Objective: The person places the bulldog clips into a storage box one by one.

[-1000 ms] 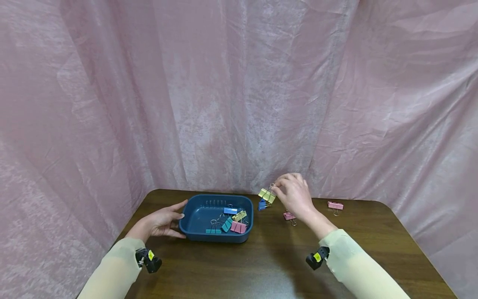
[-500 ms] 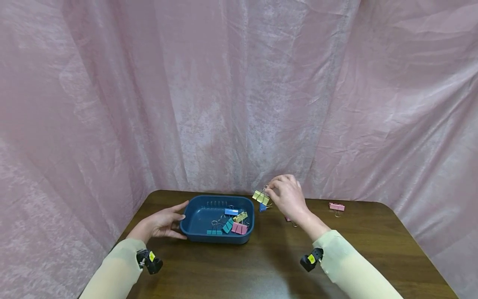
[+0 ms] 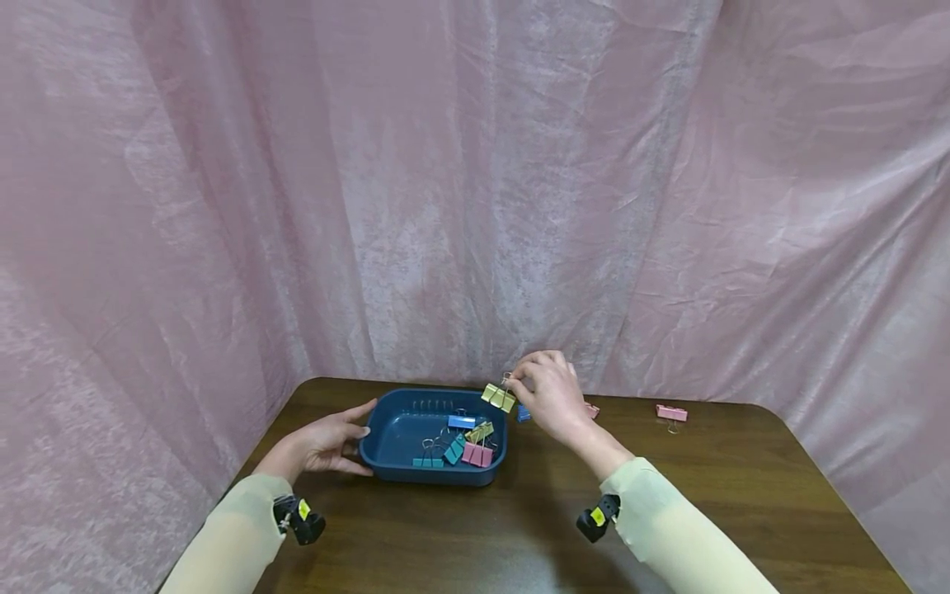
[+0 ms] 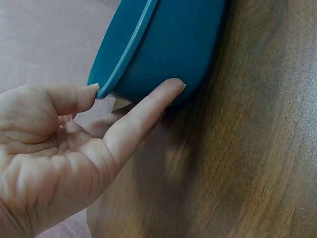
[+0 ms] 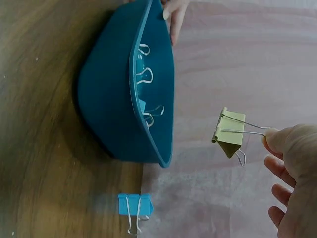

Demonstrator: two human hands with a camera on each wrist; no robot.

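Thumb and finger of my right hand (image 3: 551, 394) pinch a yellow binder clip (image 5: 231, 130) by its wire handle. In the head view this clip hangs over the right far corner of a dark blue plastic basket (image 3: 426, 473). Inside lie several binder clips: a blue one (image 3: 462, 422), another yellow one (image 3: 479, 432), a pink one (image 3: 477, 454) and teal ones (image 3: 427, 463). My left hand (image 3: 326, 441) steadies the basket's left end. The left wrist view shows the thumb at the rim and straight fingers against the outer wall, with the palm apart from it.
Just right of the basket, a blue binder clip (image 5: 134, 204) lies on the brown wooden table (image 3: 712, 511). One pink clip (image 3: 591, 410) is partly hidden behind the right hand; another pink clip (image 3: 671, 412) lies farther right. A pink curtain (image 3: 475, 190) hangs behind the table.
My right hand has moved left with the yellow binder clip, from above the loose blue clip to the basket's right edge. The left hand has stayed at the basket.
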